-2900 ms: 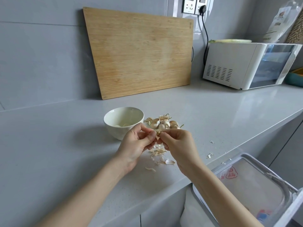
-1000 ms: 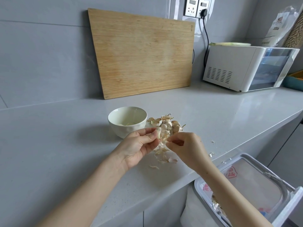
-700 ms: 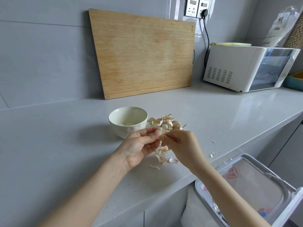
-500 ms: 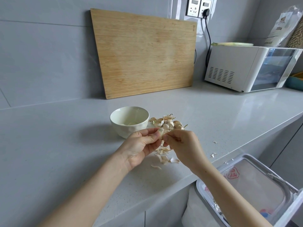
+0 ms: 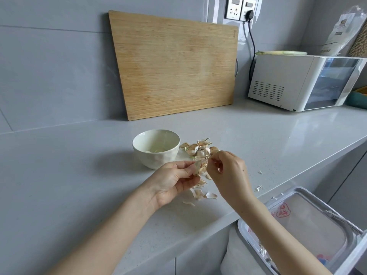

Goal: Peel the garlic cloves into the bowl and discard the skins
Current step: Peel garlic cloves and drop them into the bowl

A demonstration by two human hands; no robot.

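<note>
The garlic clove (image 5: 199, 168) is held just above the counter (image 5: 79, 175), in front of the bowl (image 5: 156, 159) and a little to its right. The left hand (image 5: 174, 183) grips it, thumb on top and the other fingers (image 5: 186, 175) curled underneath. The right hand (image 5: 228, 173) has thumb and forefinger pinched together on a skin flap (image 5: 200, 160) lifted from the clove's upper end. That paper looks thin and likely to tear, so I'd say the pull should be slow and low, running along the clove's length rather than straight up. The left thumb would do well to slide back so it isn't pinning the very skin being drawn off. After that, rolling the clove a quarter turn should find the next edge. The strip is best let go over the loose skins (image 5: 200, 193) lying on the counter below the hands, well short of the bowl. How much of the clove is already bare I can't tell, because its far side is behind the left fingers. The bowl holds something pale at the bottom, probably peeled cloves, but they can't be counted. The unpeeled cloves (image 5: 200, 148) heaped beside the bowl are partly hidden by the right hand. The bin (image 5: 242, 227) below the counter edge is cut off by the frame and crossed by the right forearm, so I can't make out much of what lies inside.
</note>
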